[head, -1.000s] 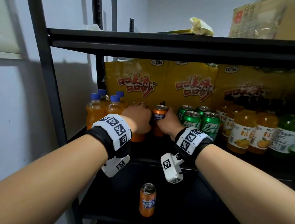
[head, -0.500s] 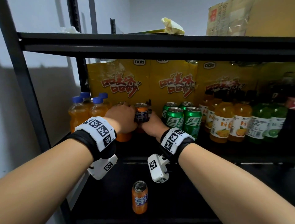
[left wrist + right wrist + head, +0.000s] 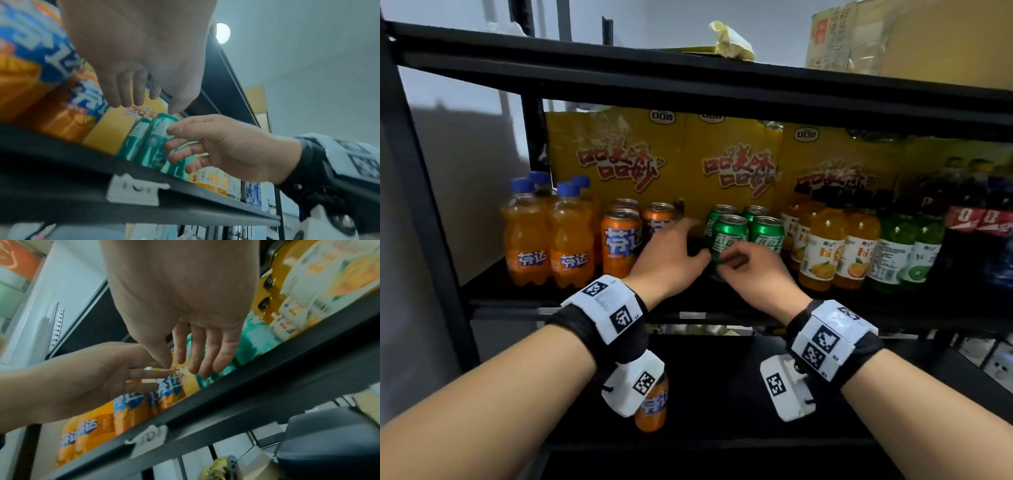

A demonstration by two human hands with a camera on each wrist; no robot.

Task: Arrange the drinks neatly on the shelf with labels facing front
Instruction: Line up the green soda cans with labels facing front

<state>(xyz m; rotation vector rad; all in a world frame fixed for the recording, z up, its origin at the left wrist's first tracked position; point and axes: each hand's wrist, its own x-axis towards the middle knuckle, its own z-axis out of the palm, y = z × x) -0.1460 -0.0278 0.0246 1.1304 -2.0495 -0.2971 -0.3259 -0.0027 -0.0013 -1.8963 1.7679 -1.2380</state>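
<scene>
Both hands reach into the middle shelf (image 3: 585,301) of a black rack. The left hand (image 3: 667,260) hangs just in front of the orange cans (image 3: 621,240), its fingers loose and slightly spread, holding nothing – the wrist view shows them dangling free of the cans. The right hand (image 3: 751,274) sits at the front-left green can (image 3: 727,236); its fingers are relaxed and extended toward the can's side, and from the pictures I cannot tell whether they touch it or close on it.

On the shelf, left to right, stand orange soda bottles (image 3: 548,240) with blue caps, the orange cans with their blue labels facing out, four green cans in a tight block, then orange juice bottles (image 3: 825,253), green bottles (image 3: 904,257) and dark cola bottles (image 3: 979,226) at the far right. Yellow snack bags (image 3: 626,161) line the back wall behind them.

One more lone orange can (image 3: 654,411) stands upright on the lower shelf, partly hidden by the left wrist camera – well apart from the others
</scene>
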